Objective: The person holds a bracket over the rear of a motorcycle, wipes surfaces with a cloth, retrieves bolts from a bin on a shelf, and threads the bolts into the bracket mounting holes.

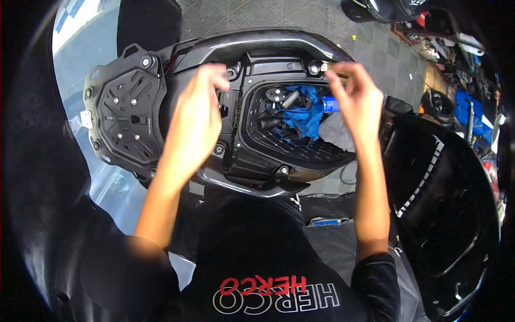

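My left hand (197,110) is over the left part of a scooter's rear body, by the front end of the under-seat compartment. Its fingertips are bent and blurred, so I cannot tell whether they hold anything. My right hand (360,99) is above the right side of the compartment, thumb and forefinger close together. A small pale piece (324,67) shows at those fingertips, beside a bolt (314,70) on the frame; its kind is unclear. The black storage compartment (252,145) holds a blue cloth or bag (306,121), a blue can (330,104) and a grey cloth (333,132).
A black metal rack plate (126,102) with slots and bolts is at the left. A glossy grab rail (263,36) runs along the far side. The black seat (445,214) lies at the right. Tools and parts, including a blue item (468,112), crowd the far right on the tiled floor (230,19).
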